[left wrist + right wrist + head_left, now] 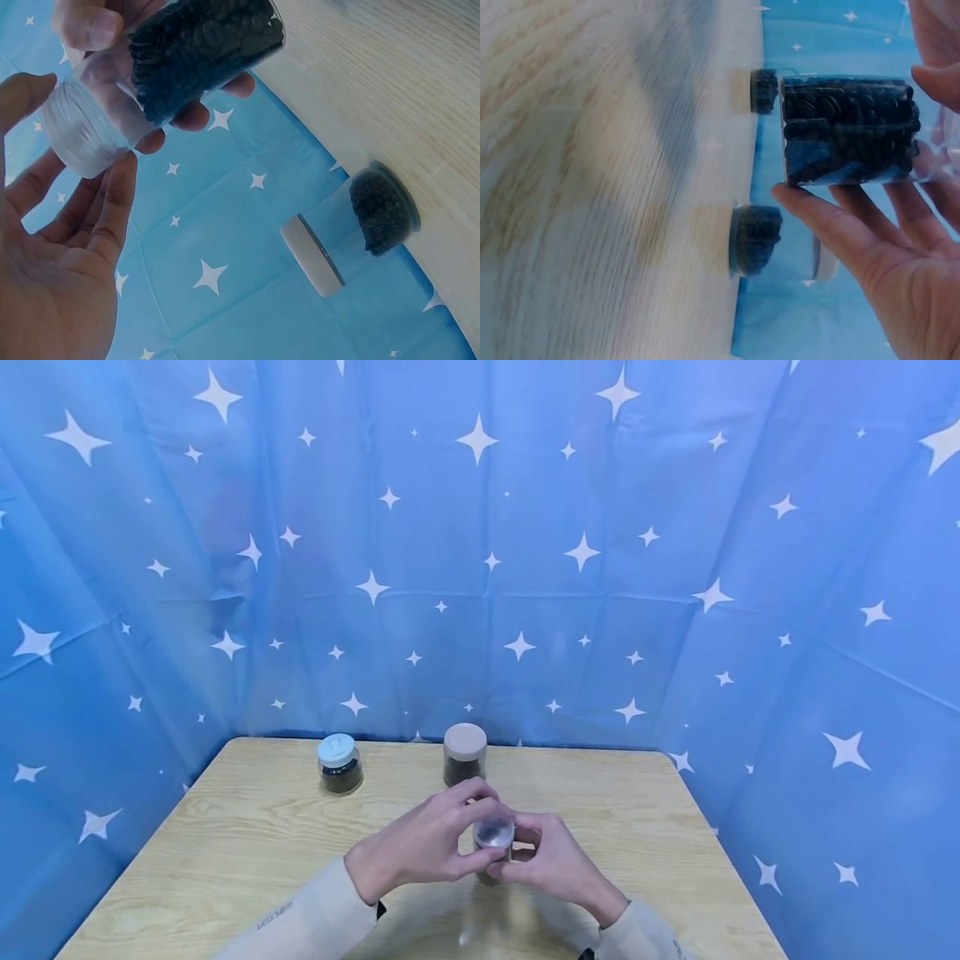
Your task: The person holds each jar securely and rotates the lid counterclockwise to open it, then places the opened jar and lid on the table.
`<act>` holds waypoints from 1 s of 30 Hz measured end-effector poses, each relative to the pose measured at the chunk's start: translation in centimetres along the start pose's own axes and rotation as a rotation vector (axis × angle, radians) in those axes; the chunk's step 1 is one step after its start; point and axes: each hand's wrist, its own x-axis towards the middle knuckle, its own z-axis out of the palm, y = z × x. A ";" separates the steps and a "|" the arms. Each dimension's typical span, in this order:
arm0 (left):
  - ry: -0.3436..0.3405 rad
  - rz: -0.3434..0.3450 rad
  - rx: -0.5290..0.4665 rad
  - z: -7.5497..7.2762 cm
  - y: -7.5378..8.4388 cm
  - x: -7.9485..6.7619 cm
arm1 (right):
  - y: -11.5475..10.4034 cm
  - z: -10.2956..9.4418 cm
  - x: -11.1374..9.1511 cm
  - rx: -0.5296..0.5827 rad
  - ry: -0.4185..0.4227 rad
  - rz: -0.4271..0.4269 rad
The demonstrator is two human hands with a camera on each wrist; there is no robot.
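Clasping one clear jar [495,833], left fingers [480,811] and right fingers [534,821] mask dark beans [847,131] only the wrist views show plainly.

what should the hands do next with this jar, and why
Probably firm up the left hand round the clear top of the jar, keeping it upright: thumb and fingers flank that top, the right hand holds the body, and dark pieces inside might spill if it's uncapped, which I can't tell.
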 end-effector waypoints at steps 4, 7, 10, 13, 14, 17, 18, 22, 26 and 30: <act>0.002 -0.040 -0.003 0.1 0.0 0.1 | 0.1 0.0 0.1 -0.009 0.014 -0.033; 0.013 -0.057 -0.006 0.1 0.0 0.1 | 0.1 0.1 0.2 0.000 0.011 -0.039; 0.022 -0.070 -0.004 0.2 0.0 0.0 | 0.2 0.2 0.3 0.003 0.007 -0.039; 0.023 -0.083 0.001 0.3 0.0 -0.1 | 0.3 0.3 0.4 0.003 0.008 -0.039; 0.024 -0.086 0.004 0.3 0.0 -0.1 | 0.4 0.3 0.4 0.006 0.007 -0.037; 0.029 -0.095 0.015 0.3 0.0 -0.1 | 0.4 0.3 0.5 0.012 0.009 -0.032; 0.031 -0.098 0.018 0.3 0.0 -0.1 | 0.4 0.3 0.5 0.011 0.009 -0.032; 0.042 -0.102 0.029 0.4 0.0 -0.1 | 0.4 0.3 0.6 0.003 0.009 -0.037; 0.058 -0.094 0.041 0.5 -0.1 -0.2 | 0.4 0.4 0.7 0.009 0.013 -0.038; 0.069 -0.092 0.053 0.6 -0.2 -0.2 | 0.4 0.5 0.7 0.013 0.018 -0.027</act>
